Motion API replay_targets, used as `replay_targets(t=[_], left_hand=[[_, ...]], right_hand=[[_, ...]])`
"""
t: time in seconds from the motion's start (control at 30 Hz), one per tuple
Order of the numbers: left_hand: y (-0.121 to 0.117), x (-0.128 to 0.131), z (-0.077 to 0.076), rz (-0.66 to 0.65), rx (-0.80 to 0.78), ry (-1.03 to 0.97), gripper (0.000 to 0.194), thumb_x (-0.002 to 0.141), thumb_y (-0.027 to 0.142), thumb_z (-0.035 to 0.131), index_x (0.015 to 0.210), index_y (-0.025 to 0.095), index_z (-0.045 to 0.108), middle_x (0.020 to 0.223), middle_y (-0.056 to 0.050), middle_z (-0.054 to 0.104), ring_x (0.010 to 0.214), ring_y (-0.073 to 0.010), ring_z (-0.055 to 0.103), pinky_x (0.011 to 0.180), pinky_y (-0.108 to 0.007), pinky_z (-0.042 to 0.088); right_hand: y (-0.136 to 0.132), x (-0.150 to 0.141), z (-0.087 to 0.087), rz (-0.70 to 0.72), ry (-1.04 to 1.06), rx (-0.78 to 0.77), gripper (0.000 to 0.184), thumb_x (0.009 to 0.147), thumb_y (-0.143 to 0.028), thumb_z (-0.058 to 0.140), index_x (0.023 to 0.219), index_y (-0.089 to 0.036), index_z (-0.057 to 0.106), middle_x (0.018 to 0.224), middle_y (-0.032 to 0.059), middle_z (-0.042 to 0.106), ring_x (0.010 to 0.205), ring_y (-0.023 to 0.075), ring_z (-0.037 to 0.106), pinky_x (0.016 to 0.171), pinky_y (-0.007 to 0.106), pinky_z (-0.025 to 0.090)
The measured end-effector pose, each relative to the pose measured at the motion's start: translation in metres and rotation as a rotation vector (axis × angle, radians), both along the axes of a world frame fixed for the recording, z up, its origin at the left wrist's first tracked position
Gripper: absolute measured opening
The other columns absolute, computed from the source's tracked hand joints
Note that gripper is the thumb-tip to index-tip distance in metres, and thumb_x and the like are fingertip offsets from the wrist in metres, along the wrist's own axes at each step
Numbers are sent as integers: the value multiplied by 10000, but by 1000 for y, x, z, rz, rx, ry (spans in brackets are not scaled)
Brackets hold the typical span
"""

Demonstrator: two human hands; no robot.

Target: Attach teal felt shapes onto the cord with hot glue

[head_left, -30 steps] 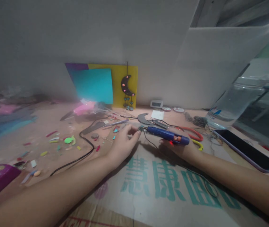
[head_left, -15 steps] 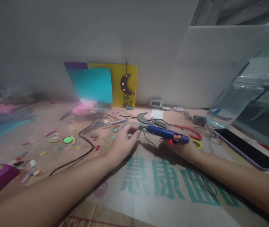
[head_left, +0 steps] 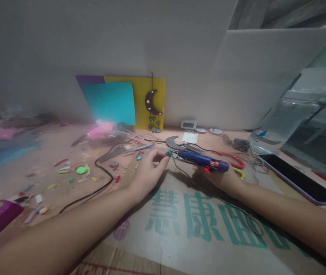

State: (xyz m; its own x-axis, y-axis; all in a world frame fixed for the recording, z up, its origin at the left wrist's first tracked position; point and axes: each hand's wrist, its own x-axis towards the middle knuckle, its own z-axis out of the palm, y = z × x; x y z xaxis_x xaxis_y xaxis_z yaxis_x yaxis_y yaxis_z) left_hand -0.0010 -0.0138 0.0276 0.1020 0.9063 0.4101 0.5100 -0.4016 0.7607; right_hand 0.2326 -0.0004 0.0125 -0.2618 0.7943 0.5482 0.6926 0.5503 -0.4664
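"Everything on the table [head_left: 60, 141] is sitting slightly further left and higher in my head view than half a second ago; both hands are staying almost where they were."

"What is the left one doing?"

"With the left hand [head_left: 151, 168] I'm pinching a small grey-green piece [head_left: 169, 153], thumb and forefinger closing on it, above the pale sheet [head_left: 180, 256] with green characters. A thin dark cord [head_left: 181, 171] is trailing down from it toward the right."

"And the right?"

"My right hand [head_left: 220, 177] is wrapping around a blue glue gun [head_left: 196, 158] from below, a red light [head_left: 207, 169] glowing by the fingers. I'm pointing its metal nozzle [head_left: 175, 152] left, at the piece; at this size I can't fairly tell whether it's touching or stopping just beside it."

"What's lying around them?"

"Behind the piece, a flat grey crescent [head_left: 169, 143] is lying. Just past the right hand, a red loop [head_left: 241, 164] and a yellow loop [head_left: 241, 174] are showing, with a phone [head_left: 297, 177] resting farther right. On the left, coloured scraps [head_left: 81, 170] are lying scattered beside a curving black cable [head_left: 79, 197]. At the back, a dark crescent ornament [head_left: 149, 97] with pink dots is hanging against a yellow sheet [head_left: 140, 91]."
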Motion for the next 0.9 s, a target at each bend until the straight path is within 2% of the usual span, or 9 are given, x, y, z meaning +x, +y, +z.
replay_targets(t=[0.13,0.3,0.67,0.9], left_hand=[[1,0,-1,2,-2,-9,113,879,249,549,804,180,596,880,-49,663,857,-193,608,832,-314,479],[1,0,0,-8,-20,-18,113,881,246,547,799,178,586,862,-42,654,836,-185,602,824,-307,475],[0,0,0,-9,-43,-23,113,891,248,533,808,184,575,876,-36,644,844,-188,592,829,-318,465],[1,0,-1,-7,-38,7,120,891,247,541,810,169,582,876,-46,646,857,-190,588,831,-313,450]], right_hand=[[0,1,-3,-31,11,23,308,781,-474,681,664,-246,511,597,0,605,549,196,574,530,309,471],[1,2,-4,11,11,14,295,798,-449,682,672,-238,518,590,-6,595,538,178,561,528,294,454],[-4,-1,10,78,-65,13,276,819,-404,631,669,-227,480,609,-20,566,555,150,524,538,277,422],[-4,-2,9,83,-47,22,255,828,-398,614,681,-224,500,614,-10,572,558,158,526,539,291,419]])
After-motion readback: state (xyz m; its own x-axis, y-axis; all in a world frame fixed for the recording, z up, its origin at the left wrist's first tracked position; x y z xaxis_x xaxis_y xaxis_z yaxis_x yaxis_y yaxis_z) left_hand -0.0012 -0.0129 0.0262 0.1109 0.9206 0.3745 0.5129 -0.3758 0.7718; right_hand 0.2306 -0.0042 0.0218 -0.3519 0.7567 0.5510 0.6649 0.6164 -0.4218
